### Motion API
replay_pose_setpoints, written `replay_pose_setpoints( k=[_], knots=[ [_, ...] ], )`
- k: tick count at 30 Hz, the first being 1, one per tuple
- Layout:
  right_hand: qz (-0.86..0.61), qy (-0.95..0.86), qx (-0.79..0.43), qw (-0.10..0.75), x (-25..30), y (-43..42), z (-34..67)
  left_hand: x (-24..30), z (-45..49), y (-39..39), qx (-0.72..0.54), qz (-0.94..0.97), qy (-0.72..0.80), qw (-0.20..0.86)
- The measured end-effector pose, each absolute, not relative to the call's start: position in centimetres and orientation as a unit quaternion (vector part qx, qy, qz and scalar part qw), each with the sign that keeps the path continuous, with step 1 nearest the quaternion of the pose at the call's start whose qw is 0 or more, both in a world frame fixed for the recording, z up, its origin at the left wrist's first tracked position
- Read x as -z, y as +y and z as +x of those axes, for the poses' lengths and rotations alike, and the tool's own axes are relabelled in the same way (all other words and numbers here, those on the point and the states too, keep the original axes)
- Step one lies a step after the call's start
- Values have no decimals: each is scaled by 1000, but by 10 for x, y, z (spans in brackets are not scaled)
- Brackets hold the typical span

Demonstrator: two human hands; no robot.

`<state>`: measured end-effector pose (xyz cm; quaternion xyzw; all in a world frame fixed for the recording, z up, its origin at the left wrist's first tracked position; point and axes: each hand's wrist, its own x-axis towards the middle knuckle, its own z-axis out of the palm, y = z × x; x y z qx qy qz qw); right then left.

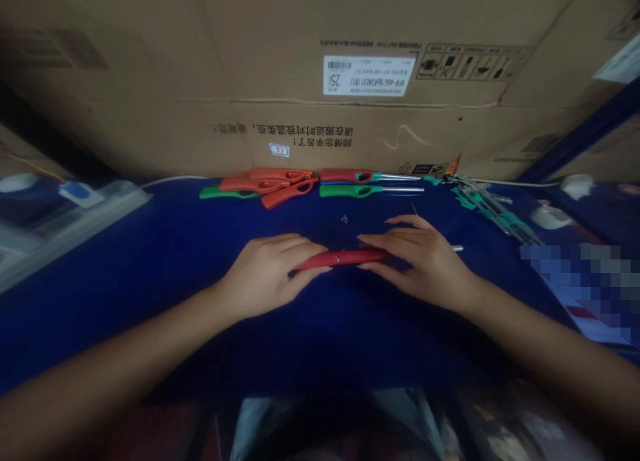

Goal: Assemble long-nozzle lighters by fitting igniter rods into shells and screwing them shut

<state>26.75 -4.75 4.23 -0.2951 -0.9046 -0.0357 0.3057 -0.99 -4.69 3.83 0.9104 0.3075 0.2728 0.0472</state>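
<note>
A red long-nosed gas lighter (345, 257) lies edge-on between my two hands above the blue table. My left hand (275, 271) pinches its left end between thumb and fingers. My right hand (427, 257) is closed around its right part, thumb below and fingers above. The metal tip of the lighter's nozzle (457, 248) shows beyond the right hand; the rest of that end is hidden. A thin dark pin sticks up by the right fingers. Behind the hands, a few tiny metal pieces (344, 219) lie on the table.
Orange handle shells (287, 181) are piled at the back. Beside them lie a red lighter (345, 175) and a green lighter (347, 191) with metal nozzles. Metal rods with teal parts (487, 207) lie at back right. A cardboard wall (200, 67) rises behind; a clear tray (75, 221) stands left.
</note>
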Motion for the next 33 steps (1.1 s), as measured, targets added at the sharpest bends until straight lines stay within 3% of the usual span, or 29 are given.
replay_pose_setpoints(
  k=[7, 16, 22, 28, 33],
  knots=[
    [-302, -911, 27, 280, -46, -42, 271, -38, -12, -45, -288, 905, 307, 66],
    [-291, -903, 42, 314, -42, -43, 273, -35, -14, -41, -282, 909, 303, 45],
    [-304, -903, 36, 301, -43, -44, 271, -33, -15, -39, -268, 921, 279, -42],
    [-310, -919, -11, 245, -49, -46, 270, -35, -15, -41, -258, 929, 243, -105],
    [-229, -951, -14, 209, -47, -47, 265, -32, -10, -44, -267, 928, 239, -103]
  ],
)
